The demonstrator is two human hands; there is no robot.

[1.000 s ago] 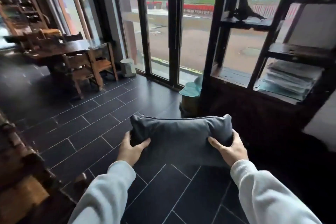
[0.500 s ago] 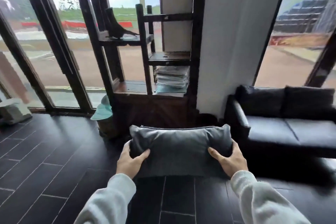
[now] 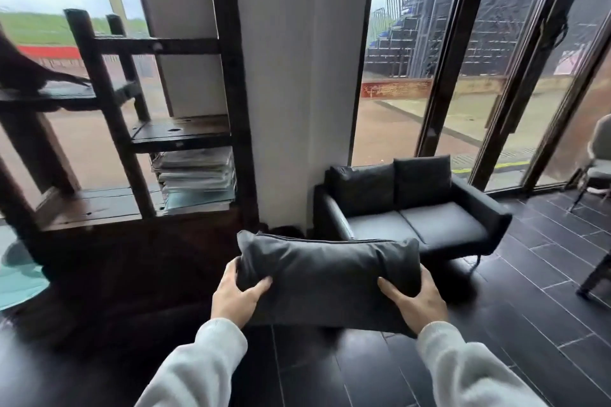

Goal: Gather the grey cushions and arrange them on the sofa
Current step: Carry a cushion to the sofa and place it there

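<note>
A dark grey cushion (image 3: 327,277) is held flat in front of me at waist height. My left hand (image 3: 233,294) grips its left end and my right hand (image 3: 415,299) grips its right end. Beyond it, a little to the right, stands a small black two-seat sofa (image 3: 416,225) against a white pillar. Two dark back cushions (image 3: 390,187) stand upright along the sofa's backrest. Both seat pads are bare.
A dark wooden shelf unit (image 3: 139,142) with a stack of papers (image 3: 195,180) fills the left. The white pillar (image 3: 297,76) rises behind the sofa. Glass doors (image 3: 463,59) run along the right wall. A chair (image 3: 595,168) stands at far right on the dark tiled floor (image 3: 545,307).
My view has swung to the right, from the dining tables past the shelf unit onto the sofa. The sofa is now nearer and more central. Both hands keep the same hold on the cushion.
</note>
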